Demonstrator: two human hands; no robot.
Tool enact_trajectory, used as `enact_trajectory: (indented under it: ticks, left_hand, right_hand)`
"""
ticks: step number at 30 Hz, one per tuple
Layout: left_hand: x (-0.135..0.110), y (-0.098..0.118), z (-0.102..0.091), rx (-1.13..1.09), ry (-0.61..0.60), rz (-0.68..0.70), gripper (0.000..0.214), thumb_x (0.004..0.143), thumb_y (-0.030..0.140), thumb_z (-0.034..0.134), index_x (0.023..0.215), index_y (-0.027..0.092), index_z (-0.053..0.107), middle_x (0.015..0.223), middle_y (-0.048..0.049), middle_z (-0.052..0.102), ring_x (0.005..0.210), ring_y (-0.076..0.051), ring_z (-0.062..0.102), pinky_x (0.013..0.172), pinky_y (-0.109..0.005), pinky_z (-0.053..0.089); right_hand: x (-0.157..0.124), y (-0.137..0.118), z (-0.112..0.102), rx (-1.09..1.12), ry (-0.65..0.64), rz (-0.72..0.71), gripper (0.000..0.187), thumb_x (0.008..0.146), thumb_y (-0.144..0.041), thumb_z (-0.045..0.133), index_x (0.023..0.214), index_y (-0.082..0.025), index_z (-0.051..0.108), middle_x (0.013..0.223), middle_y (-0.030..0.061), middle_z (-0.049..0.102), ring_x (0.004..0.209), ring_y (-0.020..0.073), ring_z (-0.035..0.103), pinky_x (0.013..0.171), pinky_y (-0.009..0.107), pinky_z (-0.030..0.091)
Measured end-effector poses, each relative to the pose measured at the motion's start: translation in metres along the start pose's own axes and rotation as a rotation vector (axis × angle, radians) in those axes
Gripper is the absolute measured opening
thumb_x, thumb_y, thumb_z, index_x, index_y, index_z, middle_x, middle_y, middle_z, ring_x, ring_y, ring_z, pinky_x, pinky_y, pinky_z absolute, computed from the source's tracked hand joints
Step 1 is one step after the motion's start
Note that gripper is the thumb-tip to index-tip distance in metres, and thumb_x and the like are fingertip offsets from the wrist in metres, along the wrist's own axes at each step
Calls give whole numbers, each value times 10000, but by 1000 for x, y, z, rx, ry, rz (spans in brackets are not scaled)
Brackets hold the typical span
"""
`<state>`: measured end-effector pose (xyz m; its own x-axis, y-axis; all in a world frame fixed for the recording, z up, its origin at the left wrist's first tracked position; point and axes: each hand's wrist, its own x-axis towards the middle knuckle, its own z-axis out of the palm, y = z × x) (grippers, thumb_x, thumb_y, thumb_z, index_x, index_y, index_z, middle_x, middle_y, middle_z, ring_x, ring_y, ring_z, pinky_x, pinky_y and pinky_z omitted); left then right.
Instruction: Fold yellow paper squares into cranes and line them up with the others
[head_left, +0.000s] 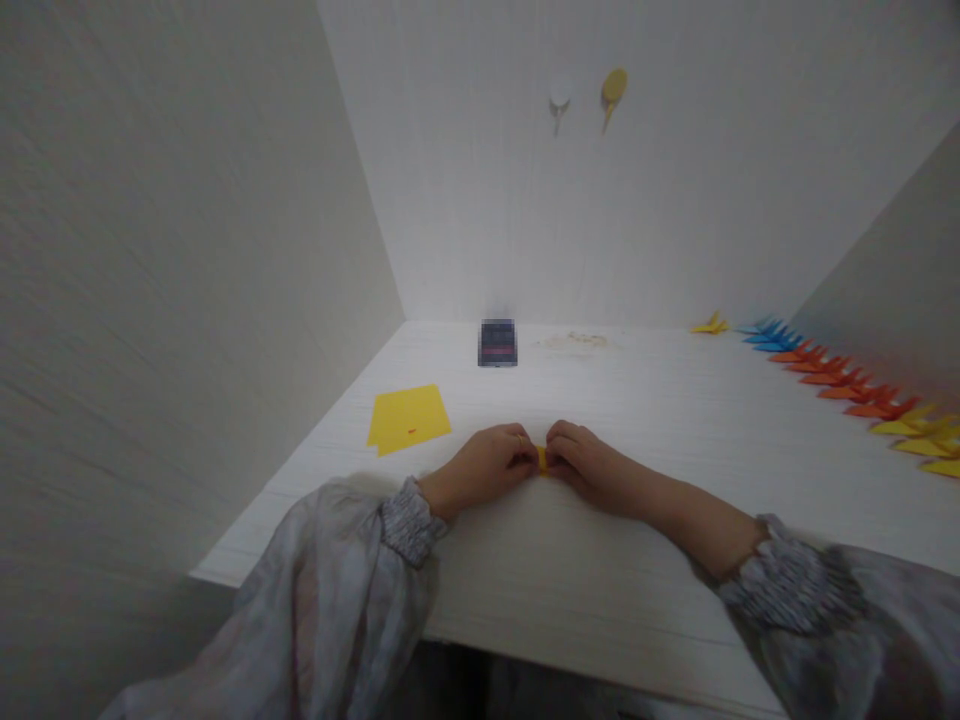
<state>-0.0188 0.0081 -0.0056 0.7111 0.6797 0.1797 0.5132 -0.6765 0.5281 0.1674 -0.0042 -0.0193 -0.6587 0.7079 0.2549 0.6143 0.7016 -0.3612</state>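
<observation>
Between my two hands, low over the white table, is a small folded piece of yellow paper (542, 461). My left hand (499, 460) pinches its left side, a ring on one finger. On the opposite side my right hand (581, 462) has its fingers closed on the same paper. Most of the paper is hidden by the fingers, so its folded shape cannot be made out. Left of my left hand lie flat yellow paper sheets (409, 415), overlapping, with a small red mark on top.
A phone-like dark object (498, 343), blurred out, sits by the back wall. Folded paper cranes (832, 375) in blue, orange and yellow line the right side, with a separate yellow one (711, 324) at the back. Two hooks (614, 88) are on the wall. The table's front edge is near.
</observation>
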Motion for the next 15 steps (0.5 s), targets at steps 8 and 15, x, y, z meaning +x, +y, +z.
enact_trajectory:
  ticks: [8, 15]
  left_hand:
    - [-1, 0, 2, 34, 31, -37, 134, 741, 189, 494, 791, 169, 617, 807, -18, 571, 734, -128, 523, 698, -239, 409]
    - [0, 2, 4, 67, 46, -26, 128, 740, 168, 473, 770, 159, 597, 795, -22, 556, 733, -127, 519, 695, -235, 413]
  right_hand:
    - [-1, 2, 0, 45, 46, 26, 108, 782, -115, 428, 733, -148, 519, 833, 84, 508, 757, 167, 471, 709, 336, 418]
    - [0, 1, 0, 37, 28, 41, 85, 789, -140, 444, 740, -148, 514, 831, 74, 499, 760, 162, 467, 701, 310, 416]
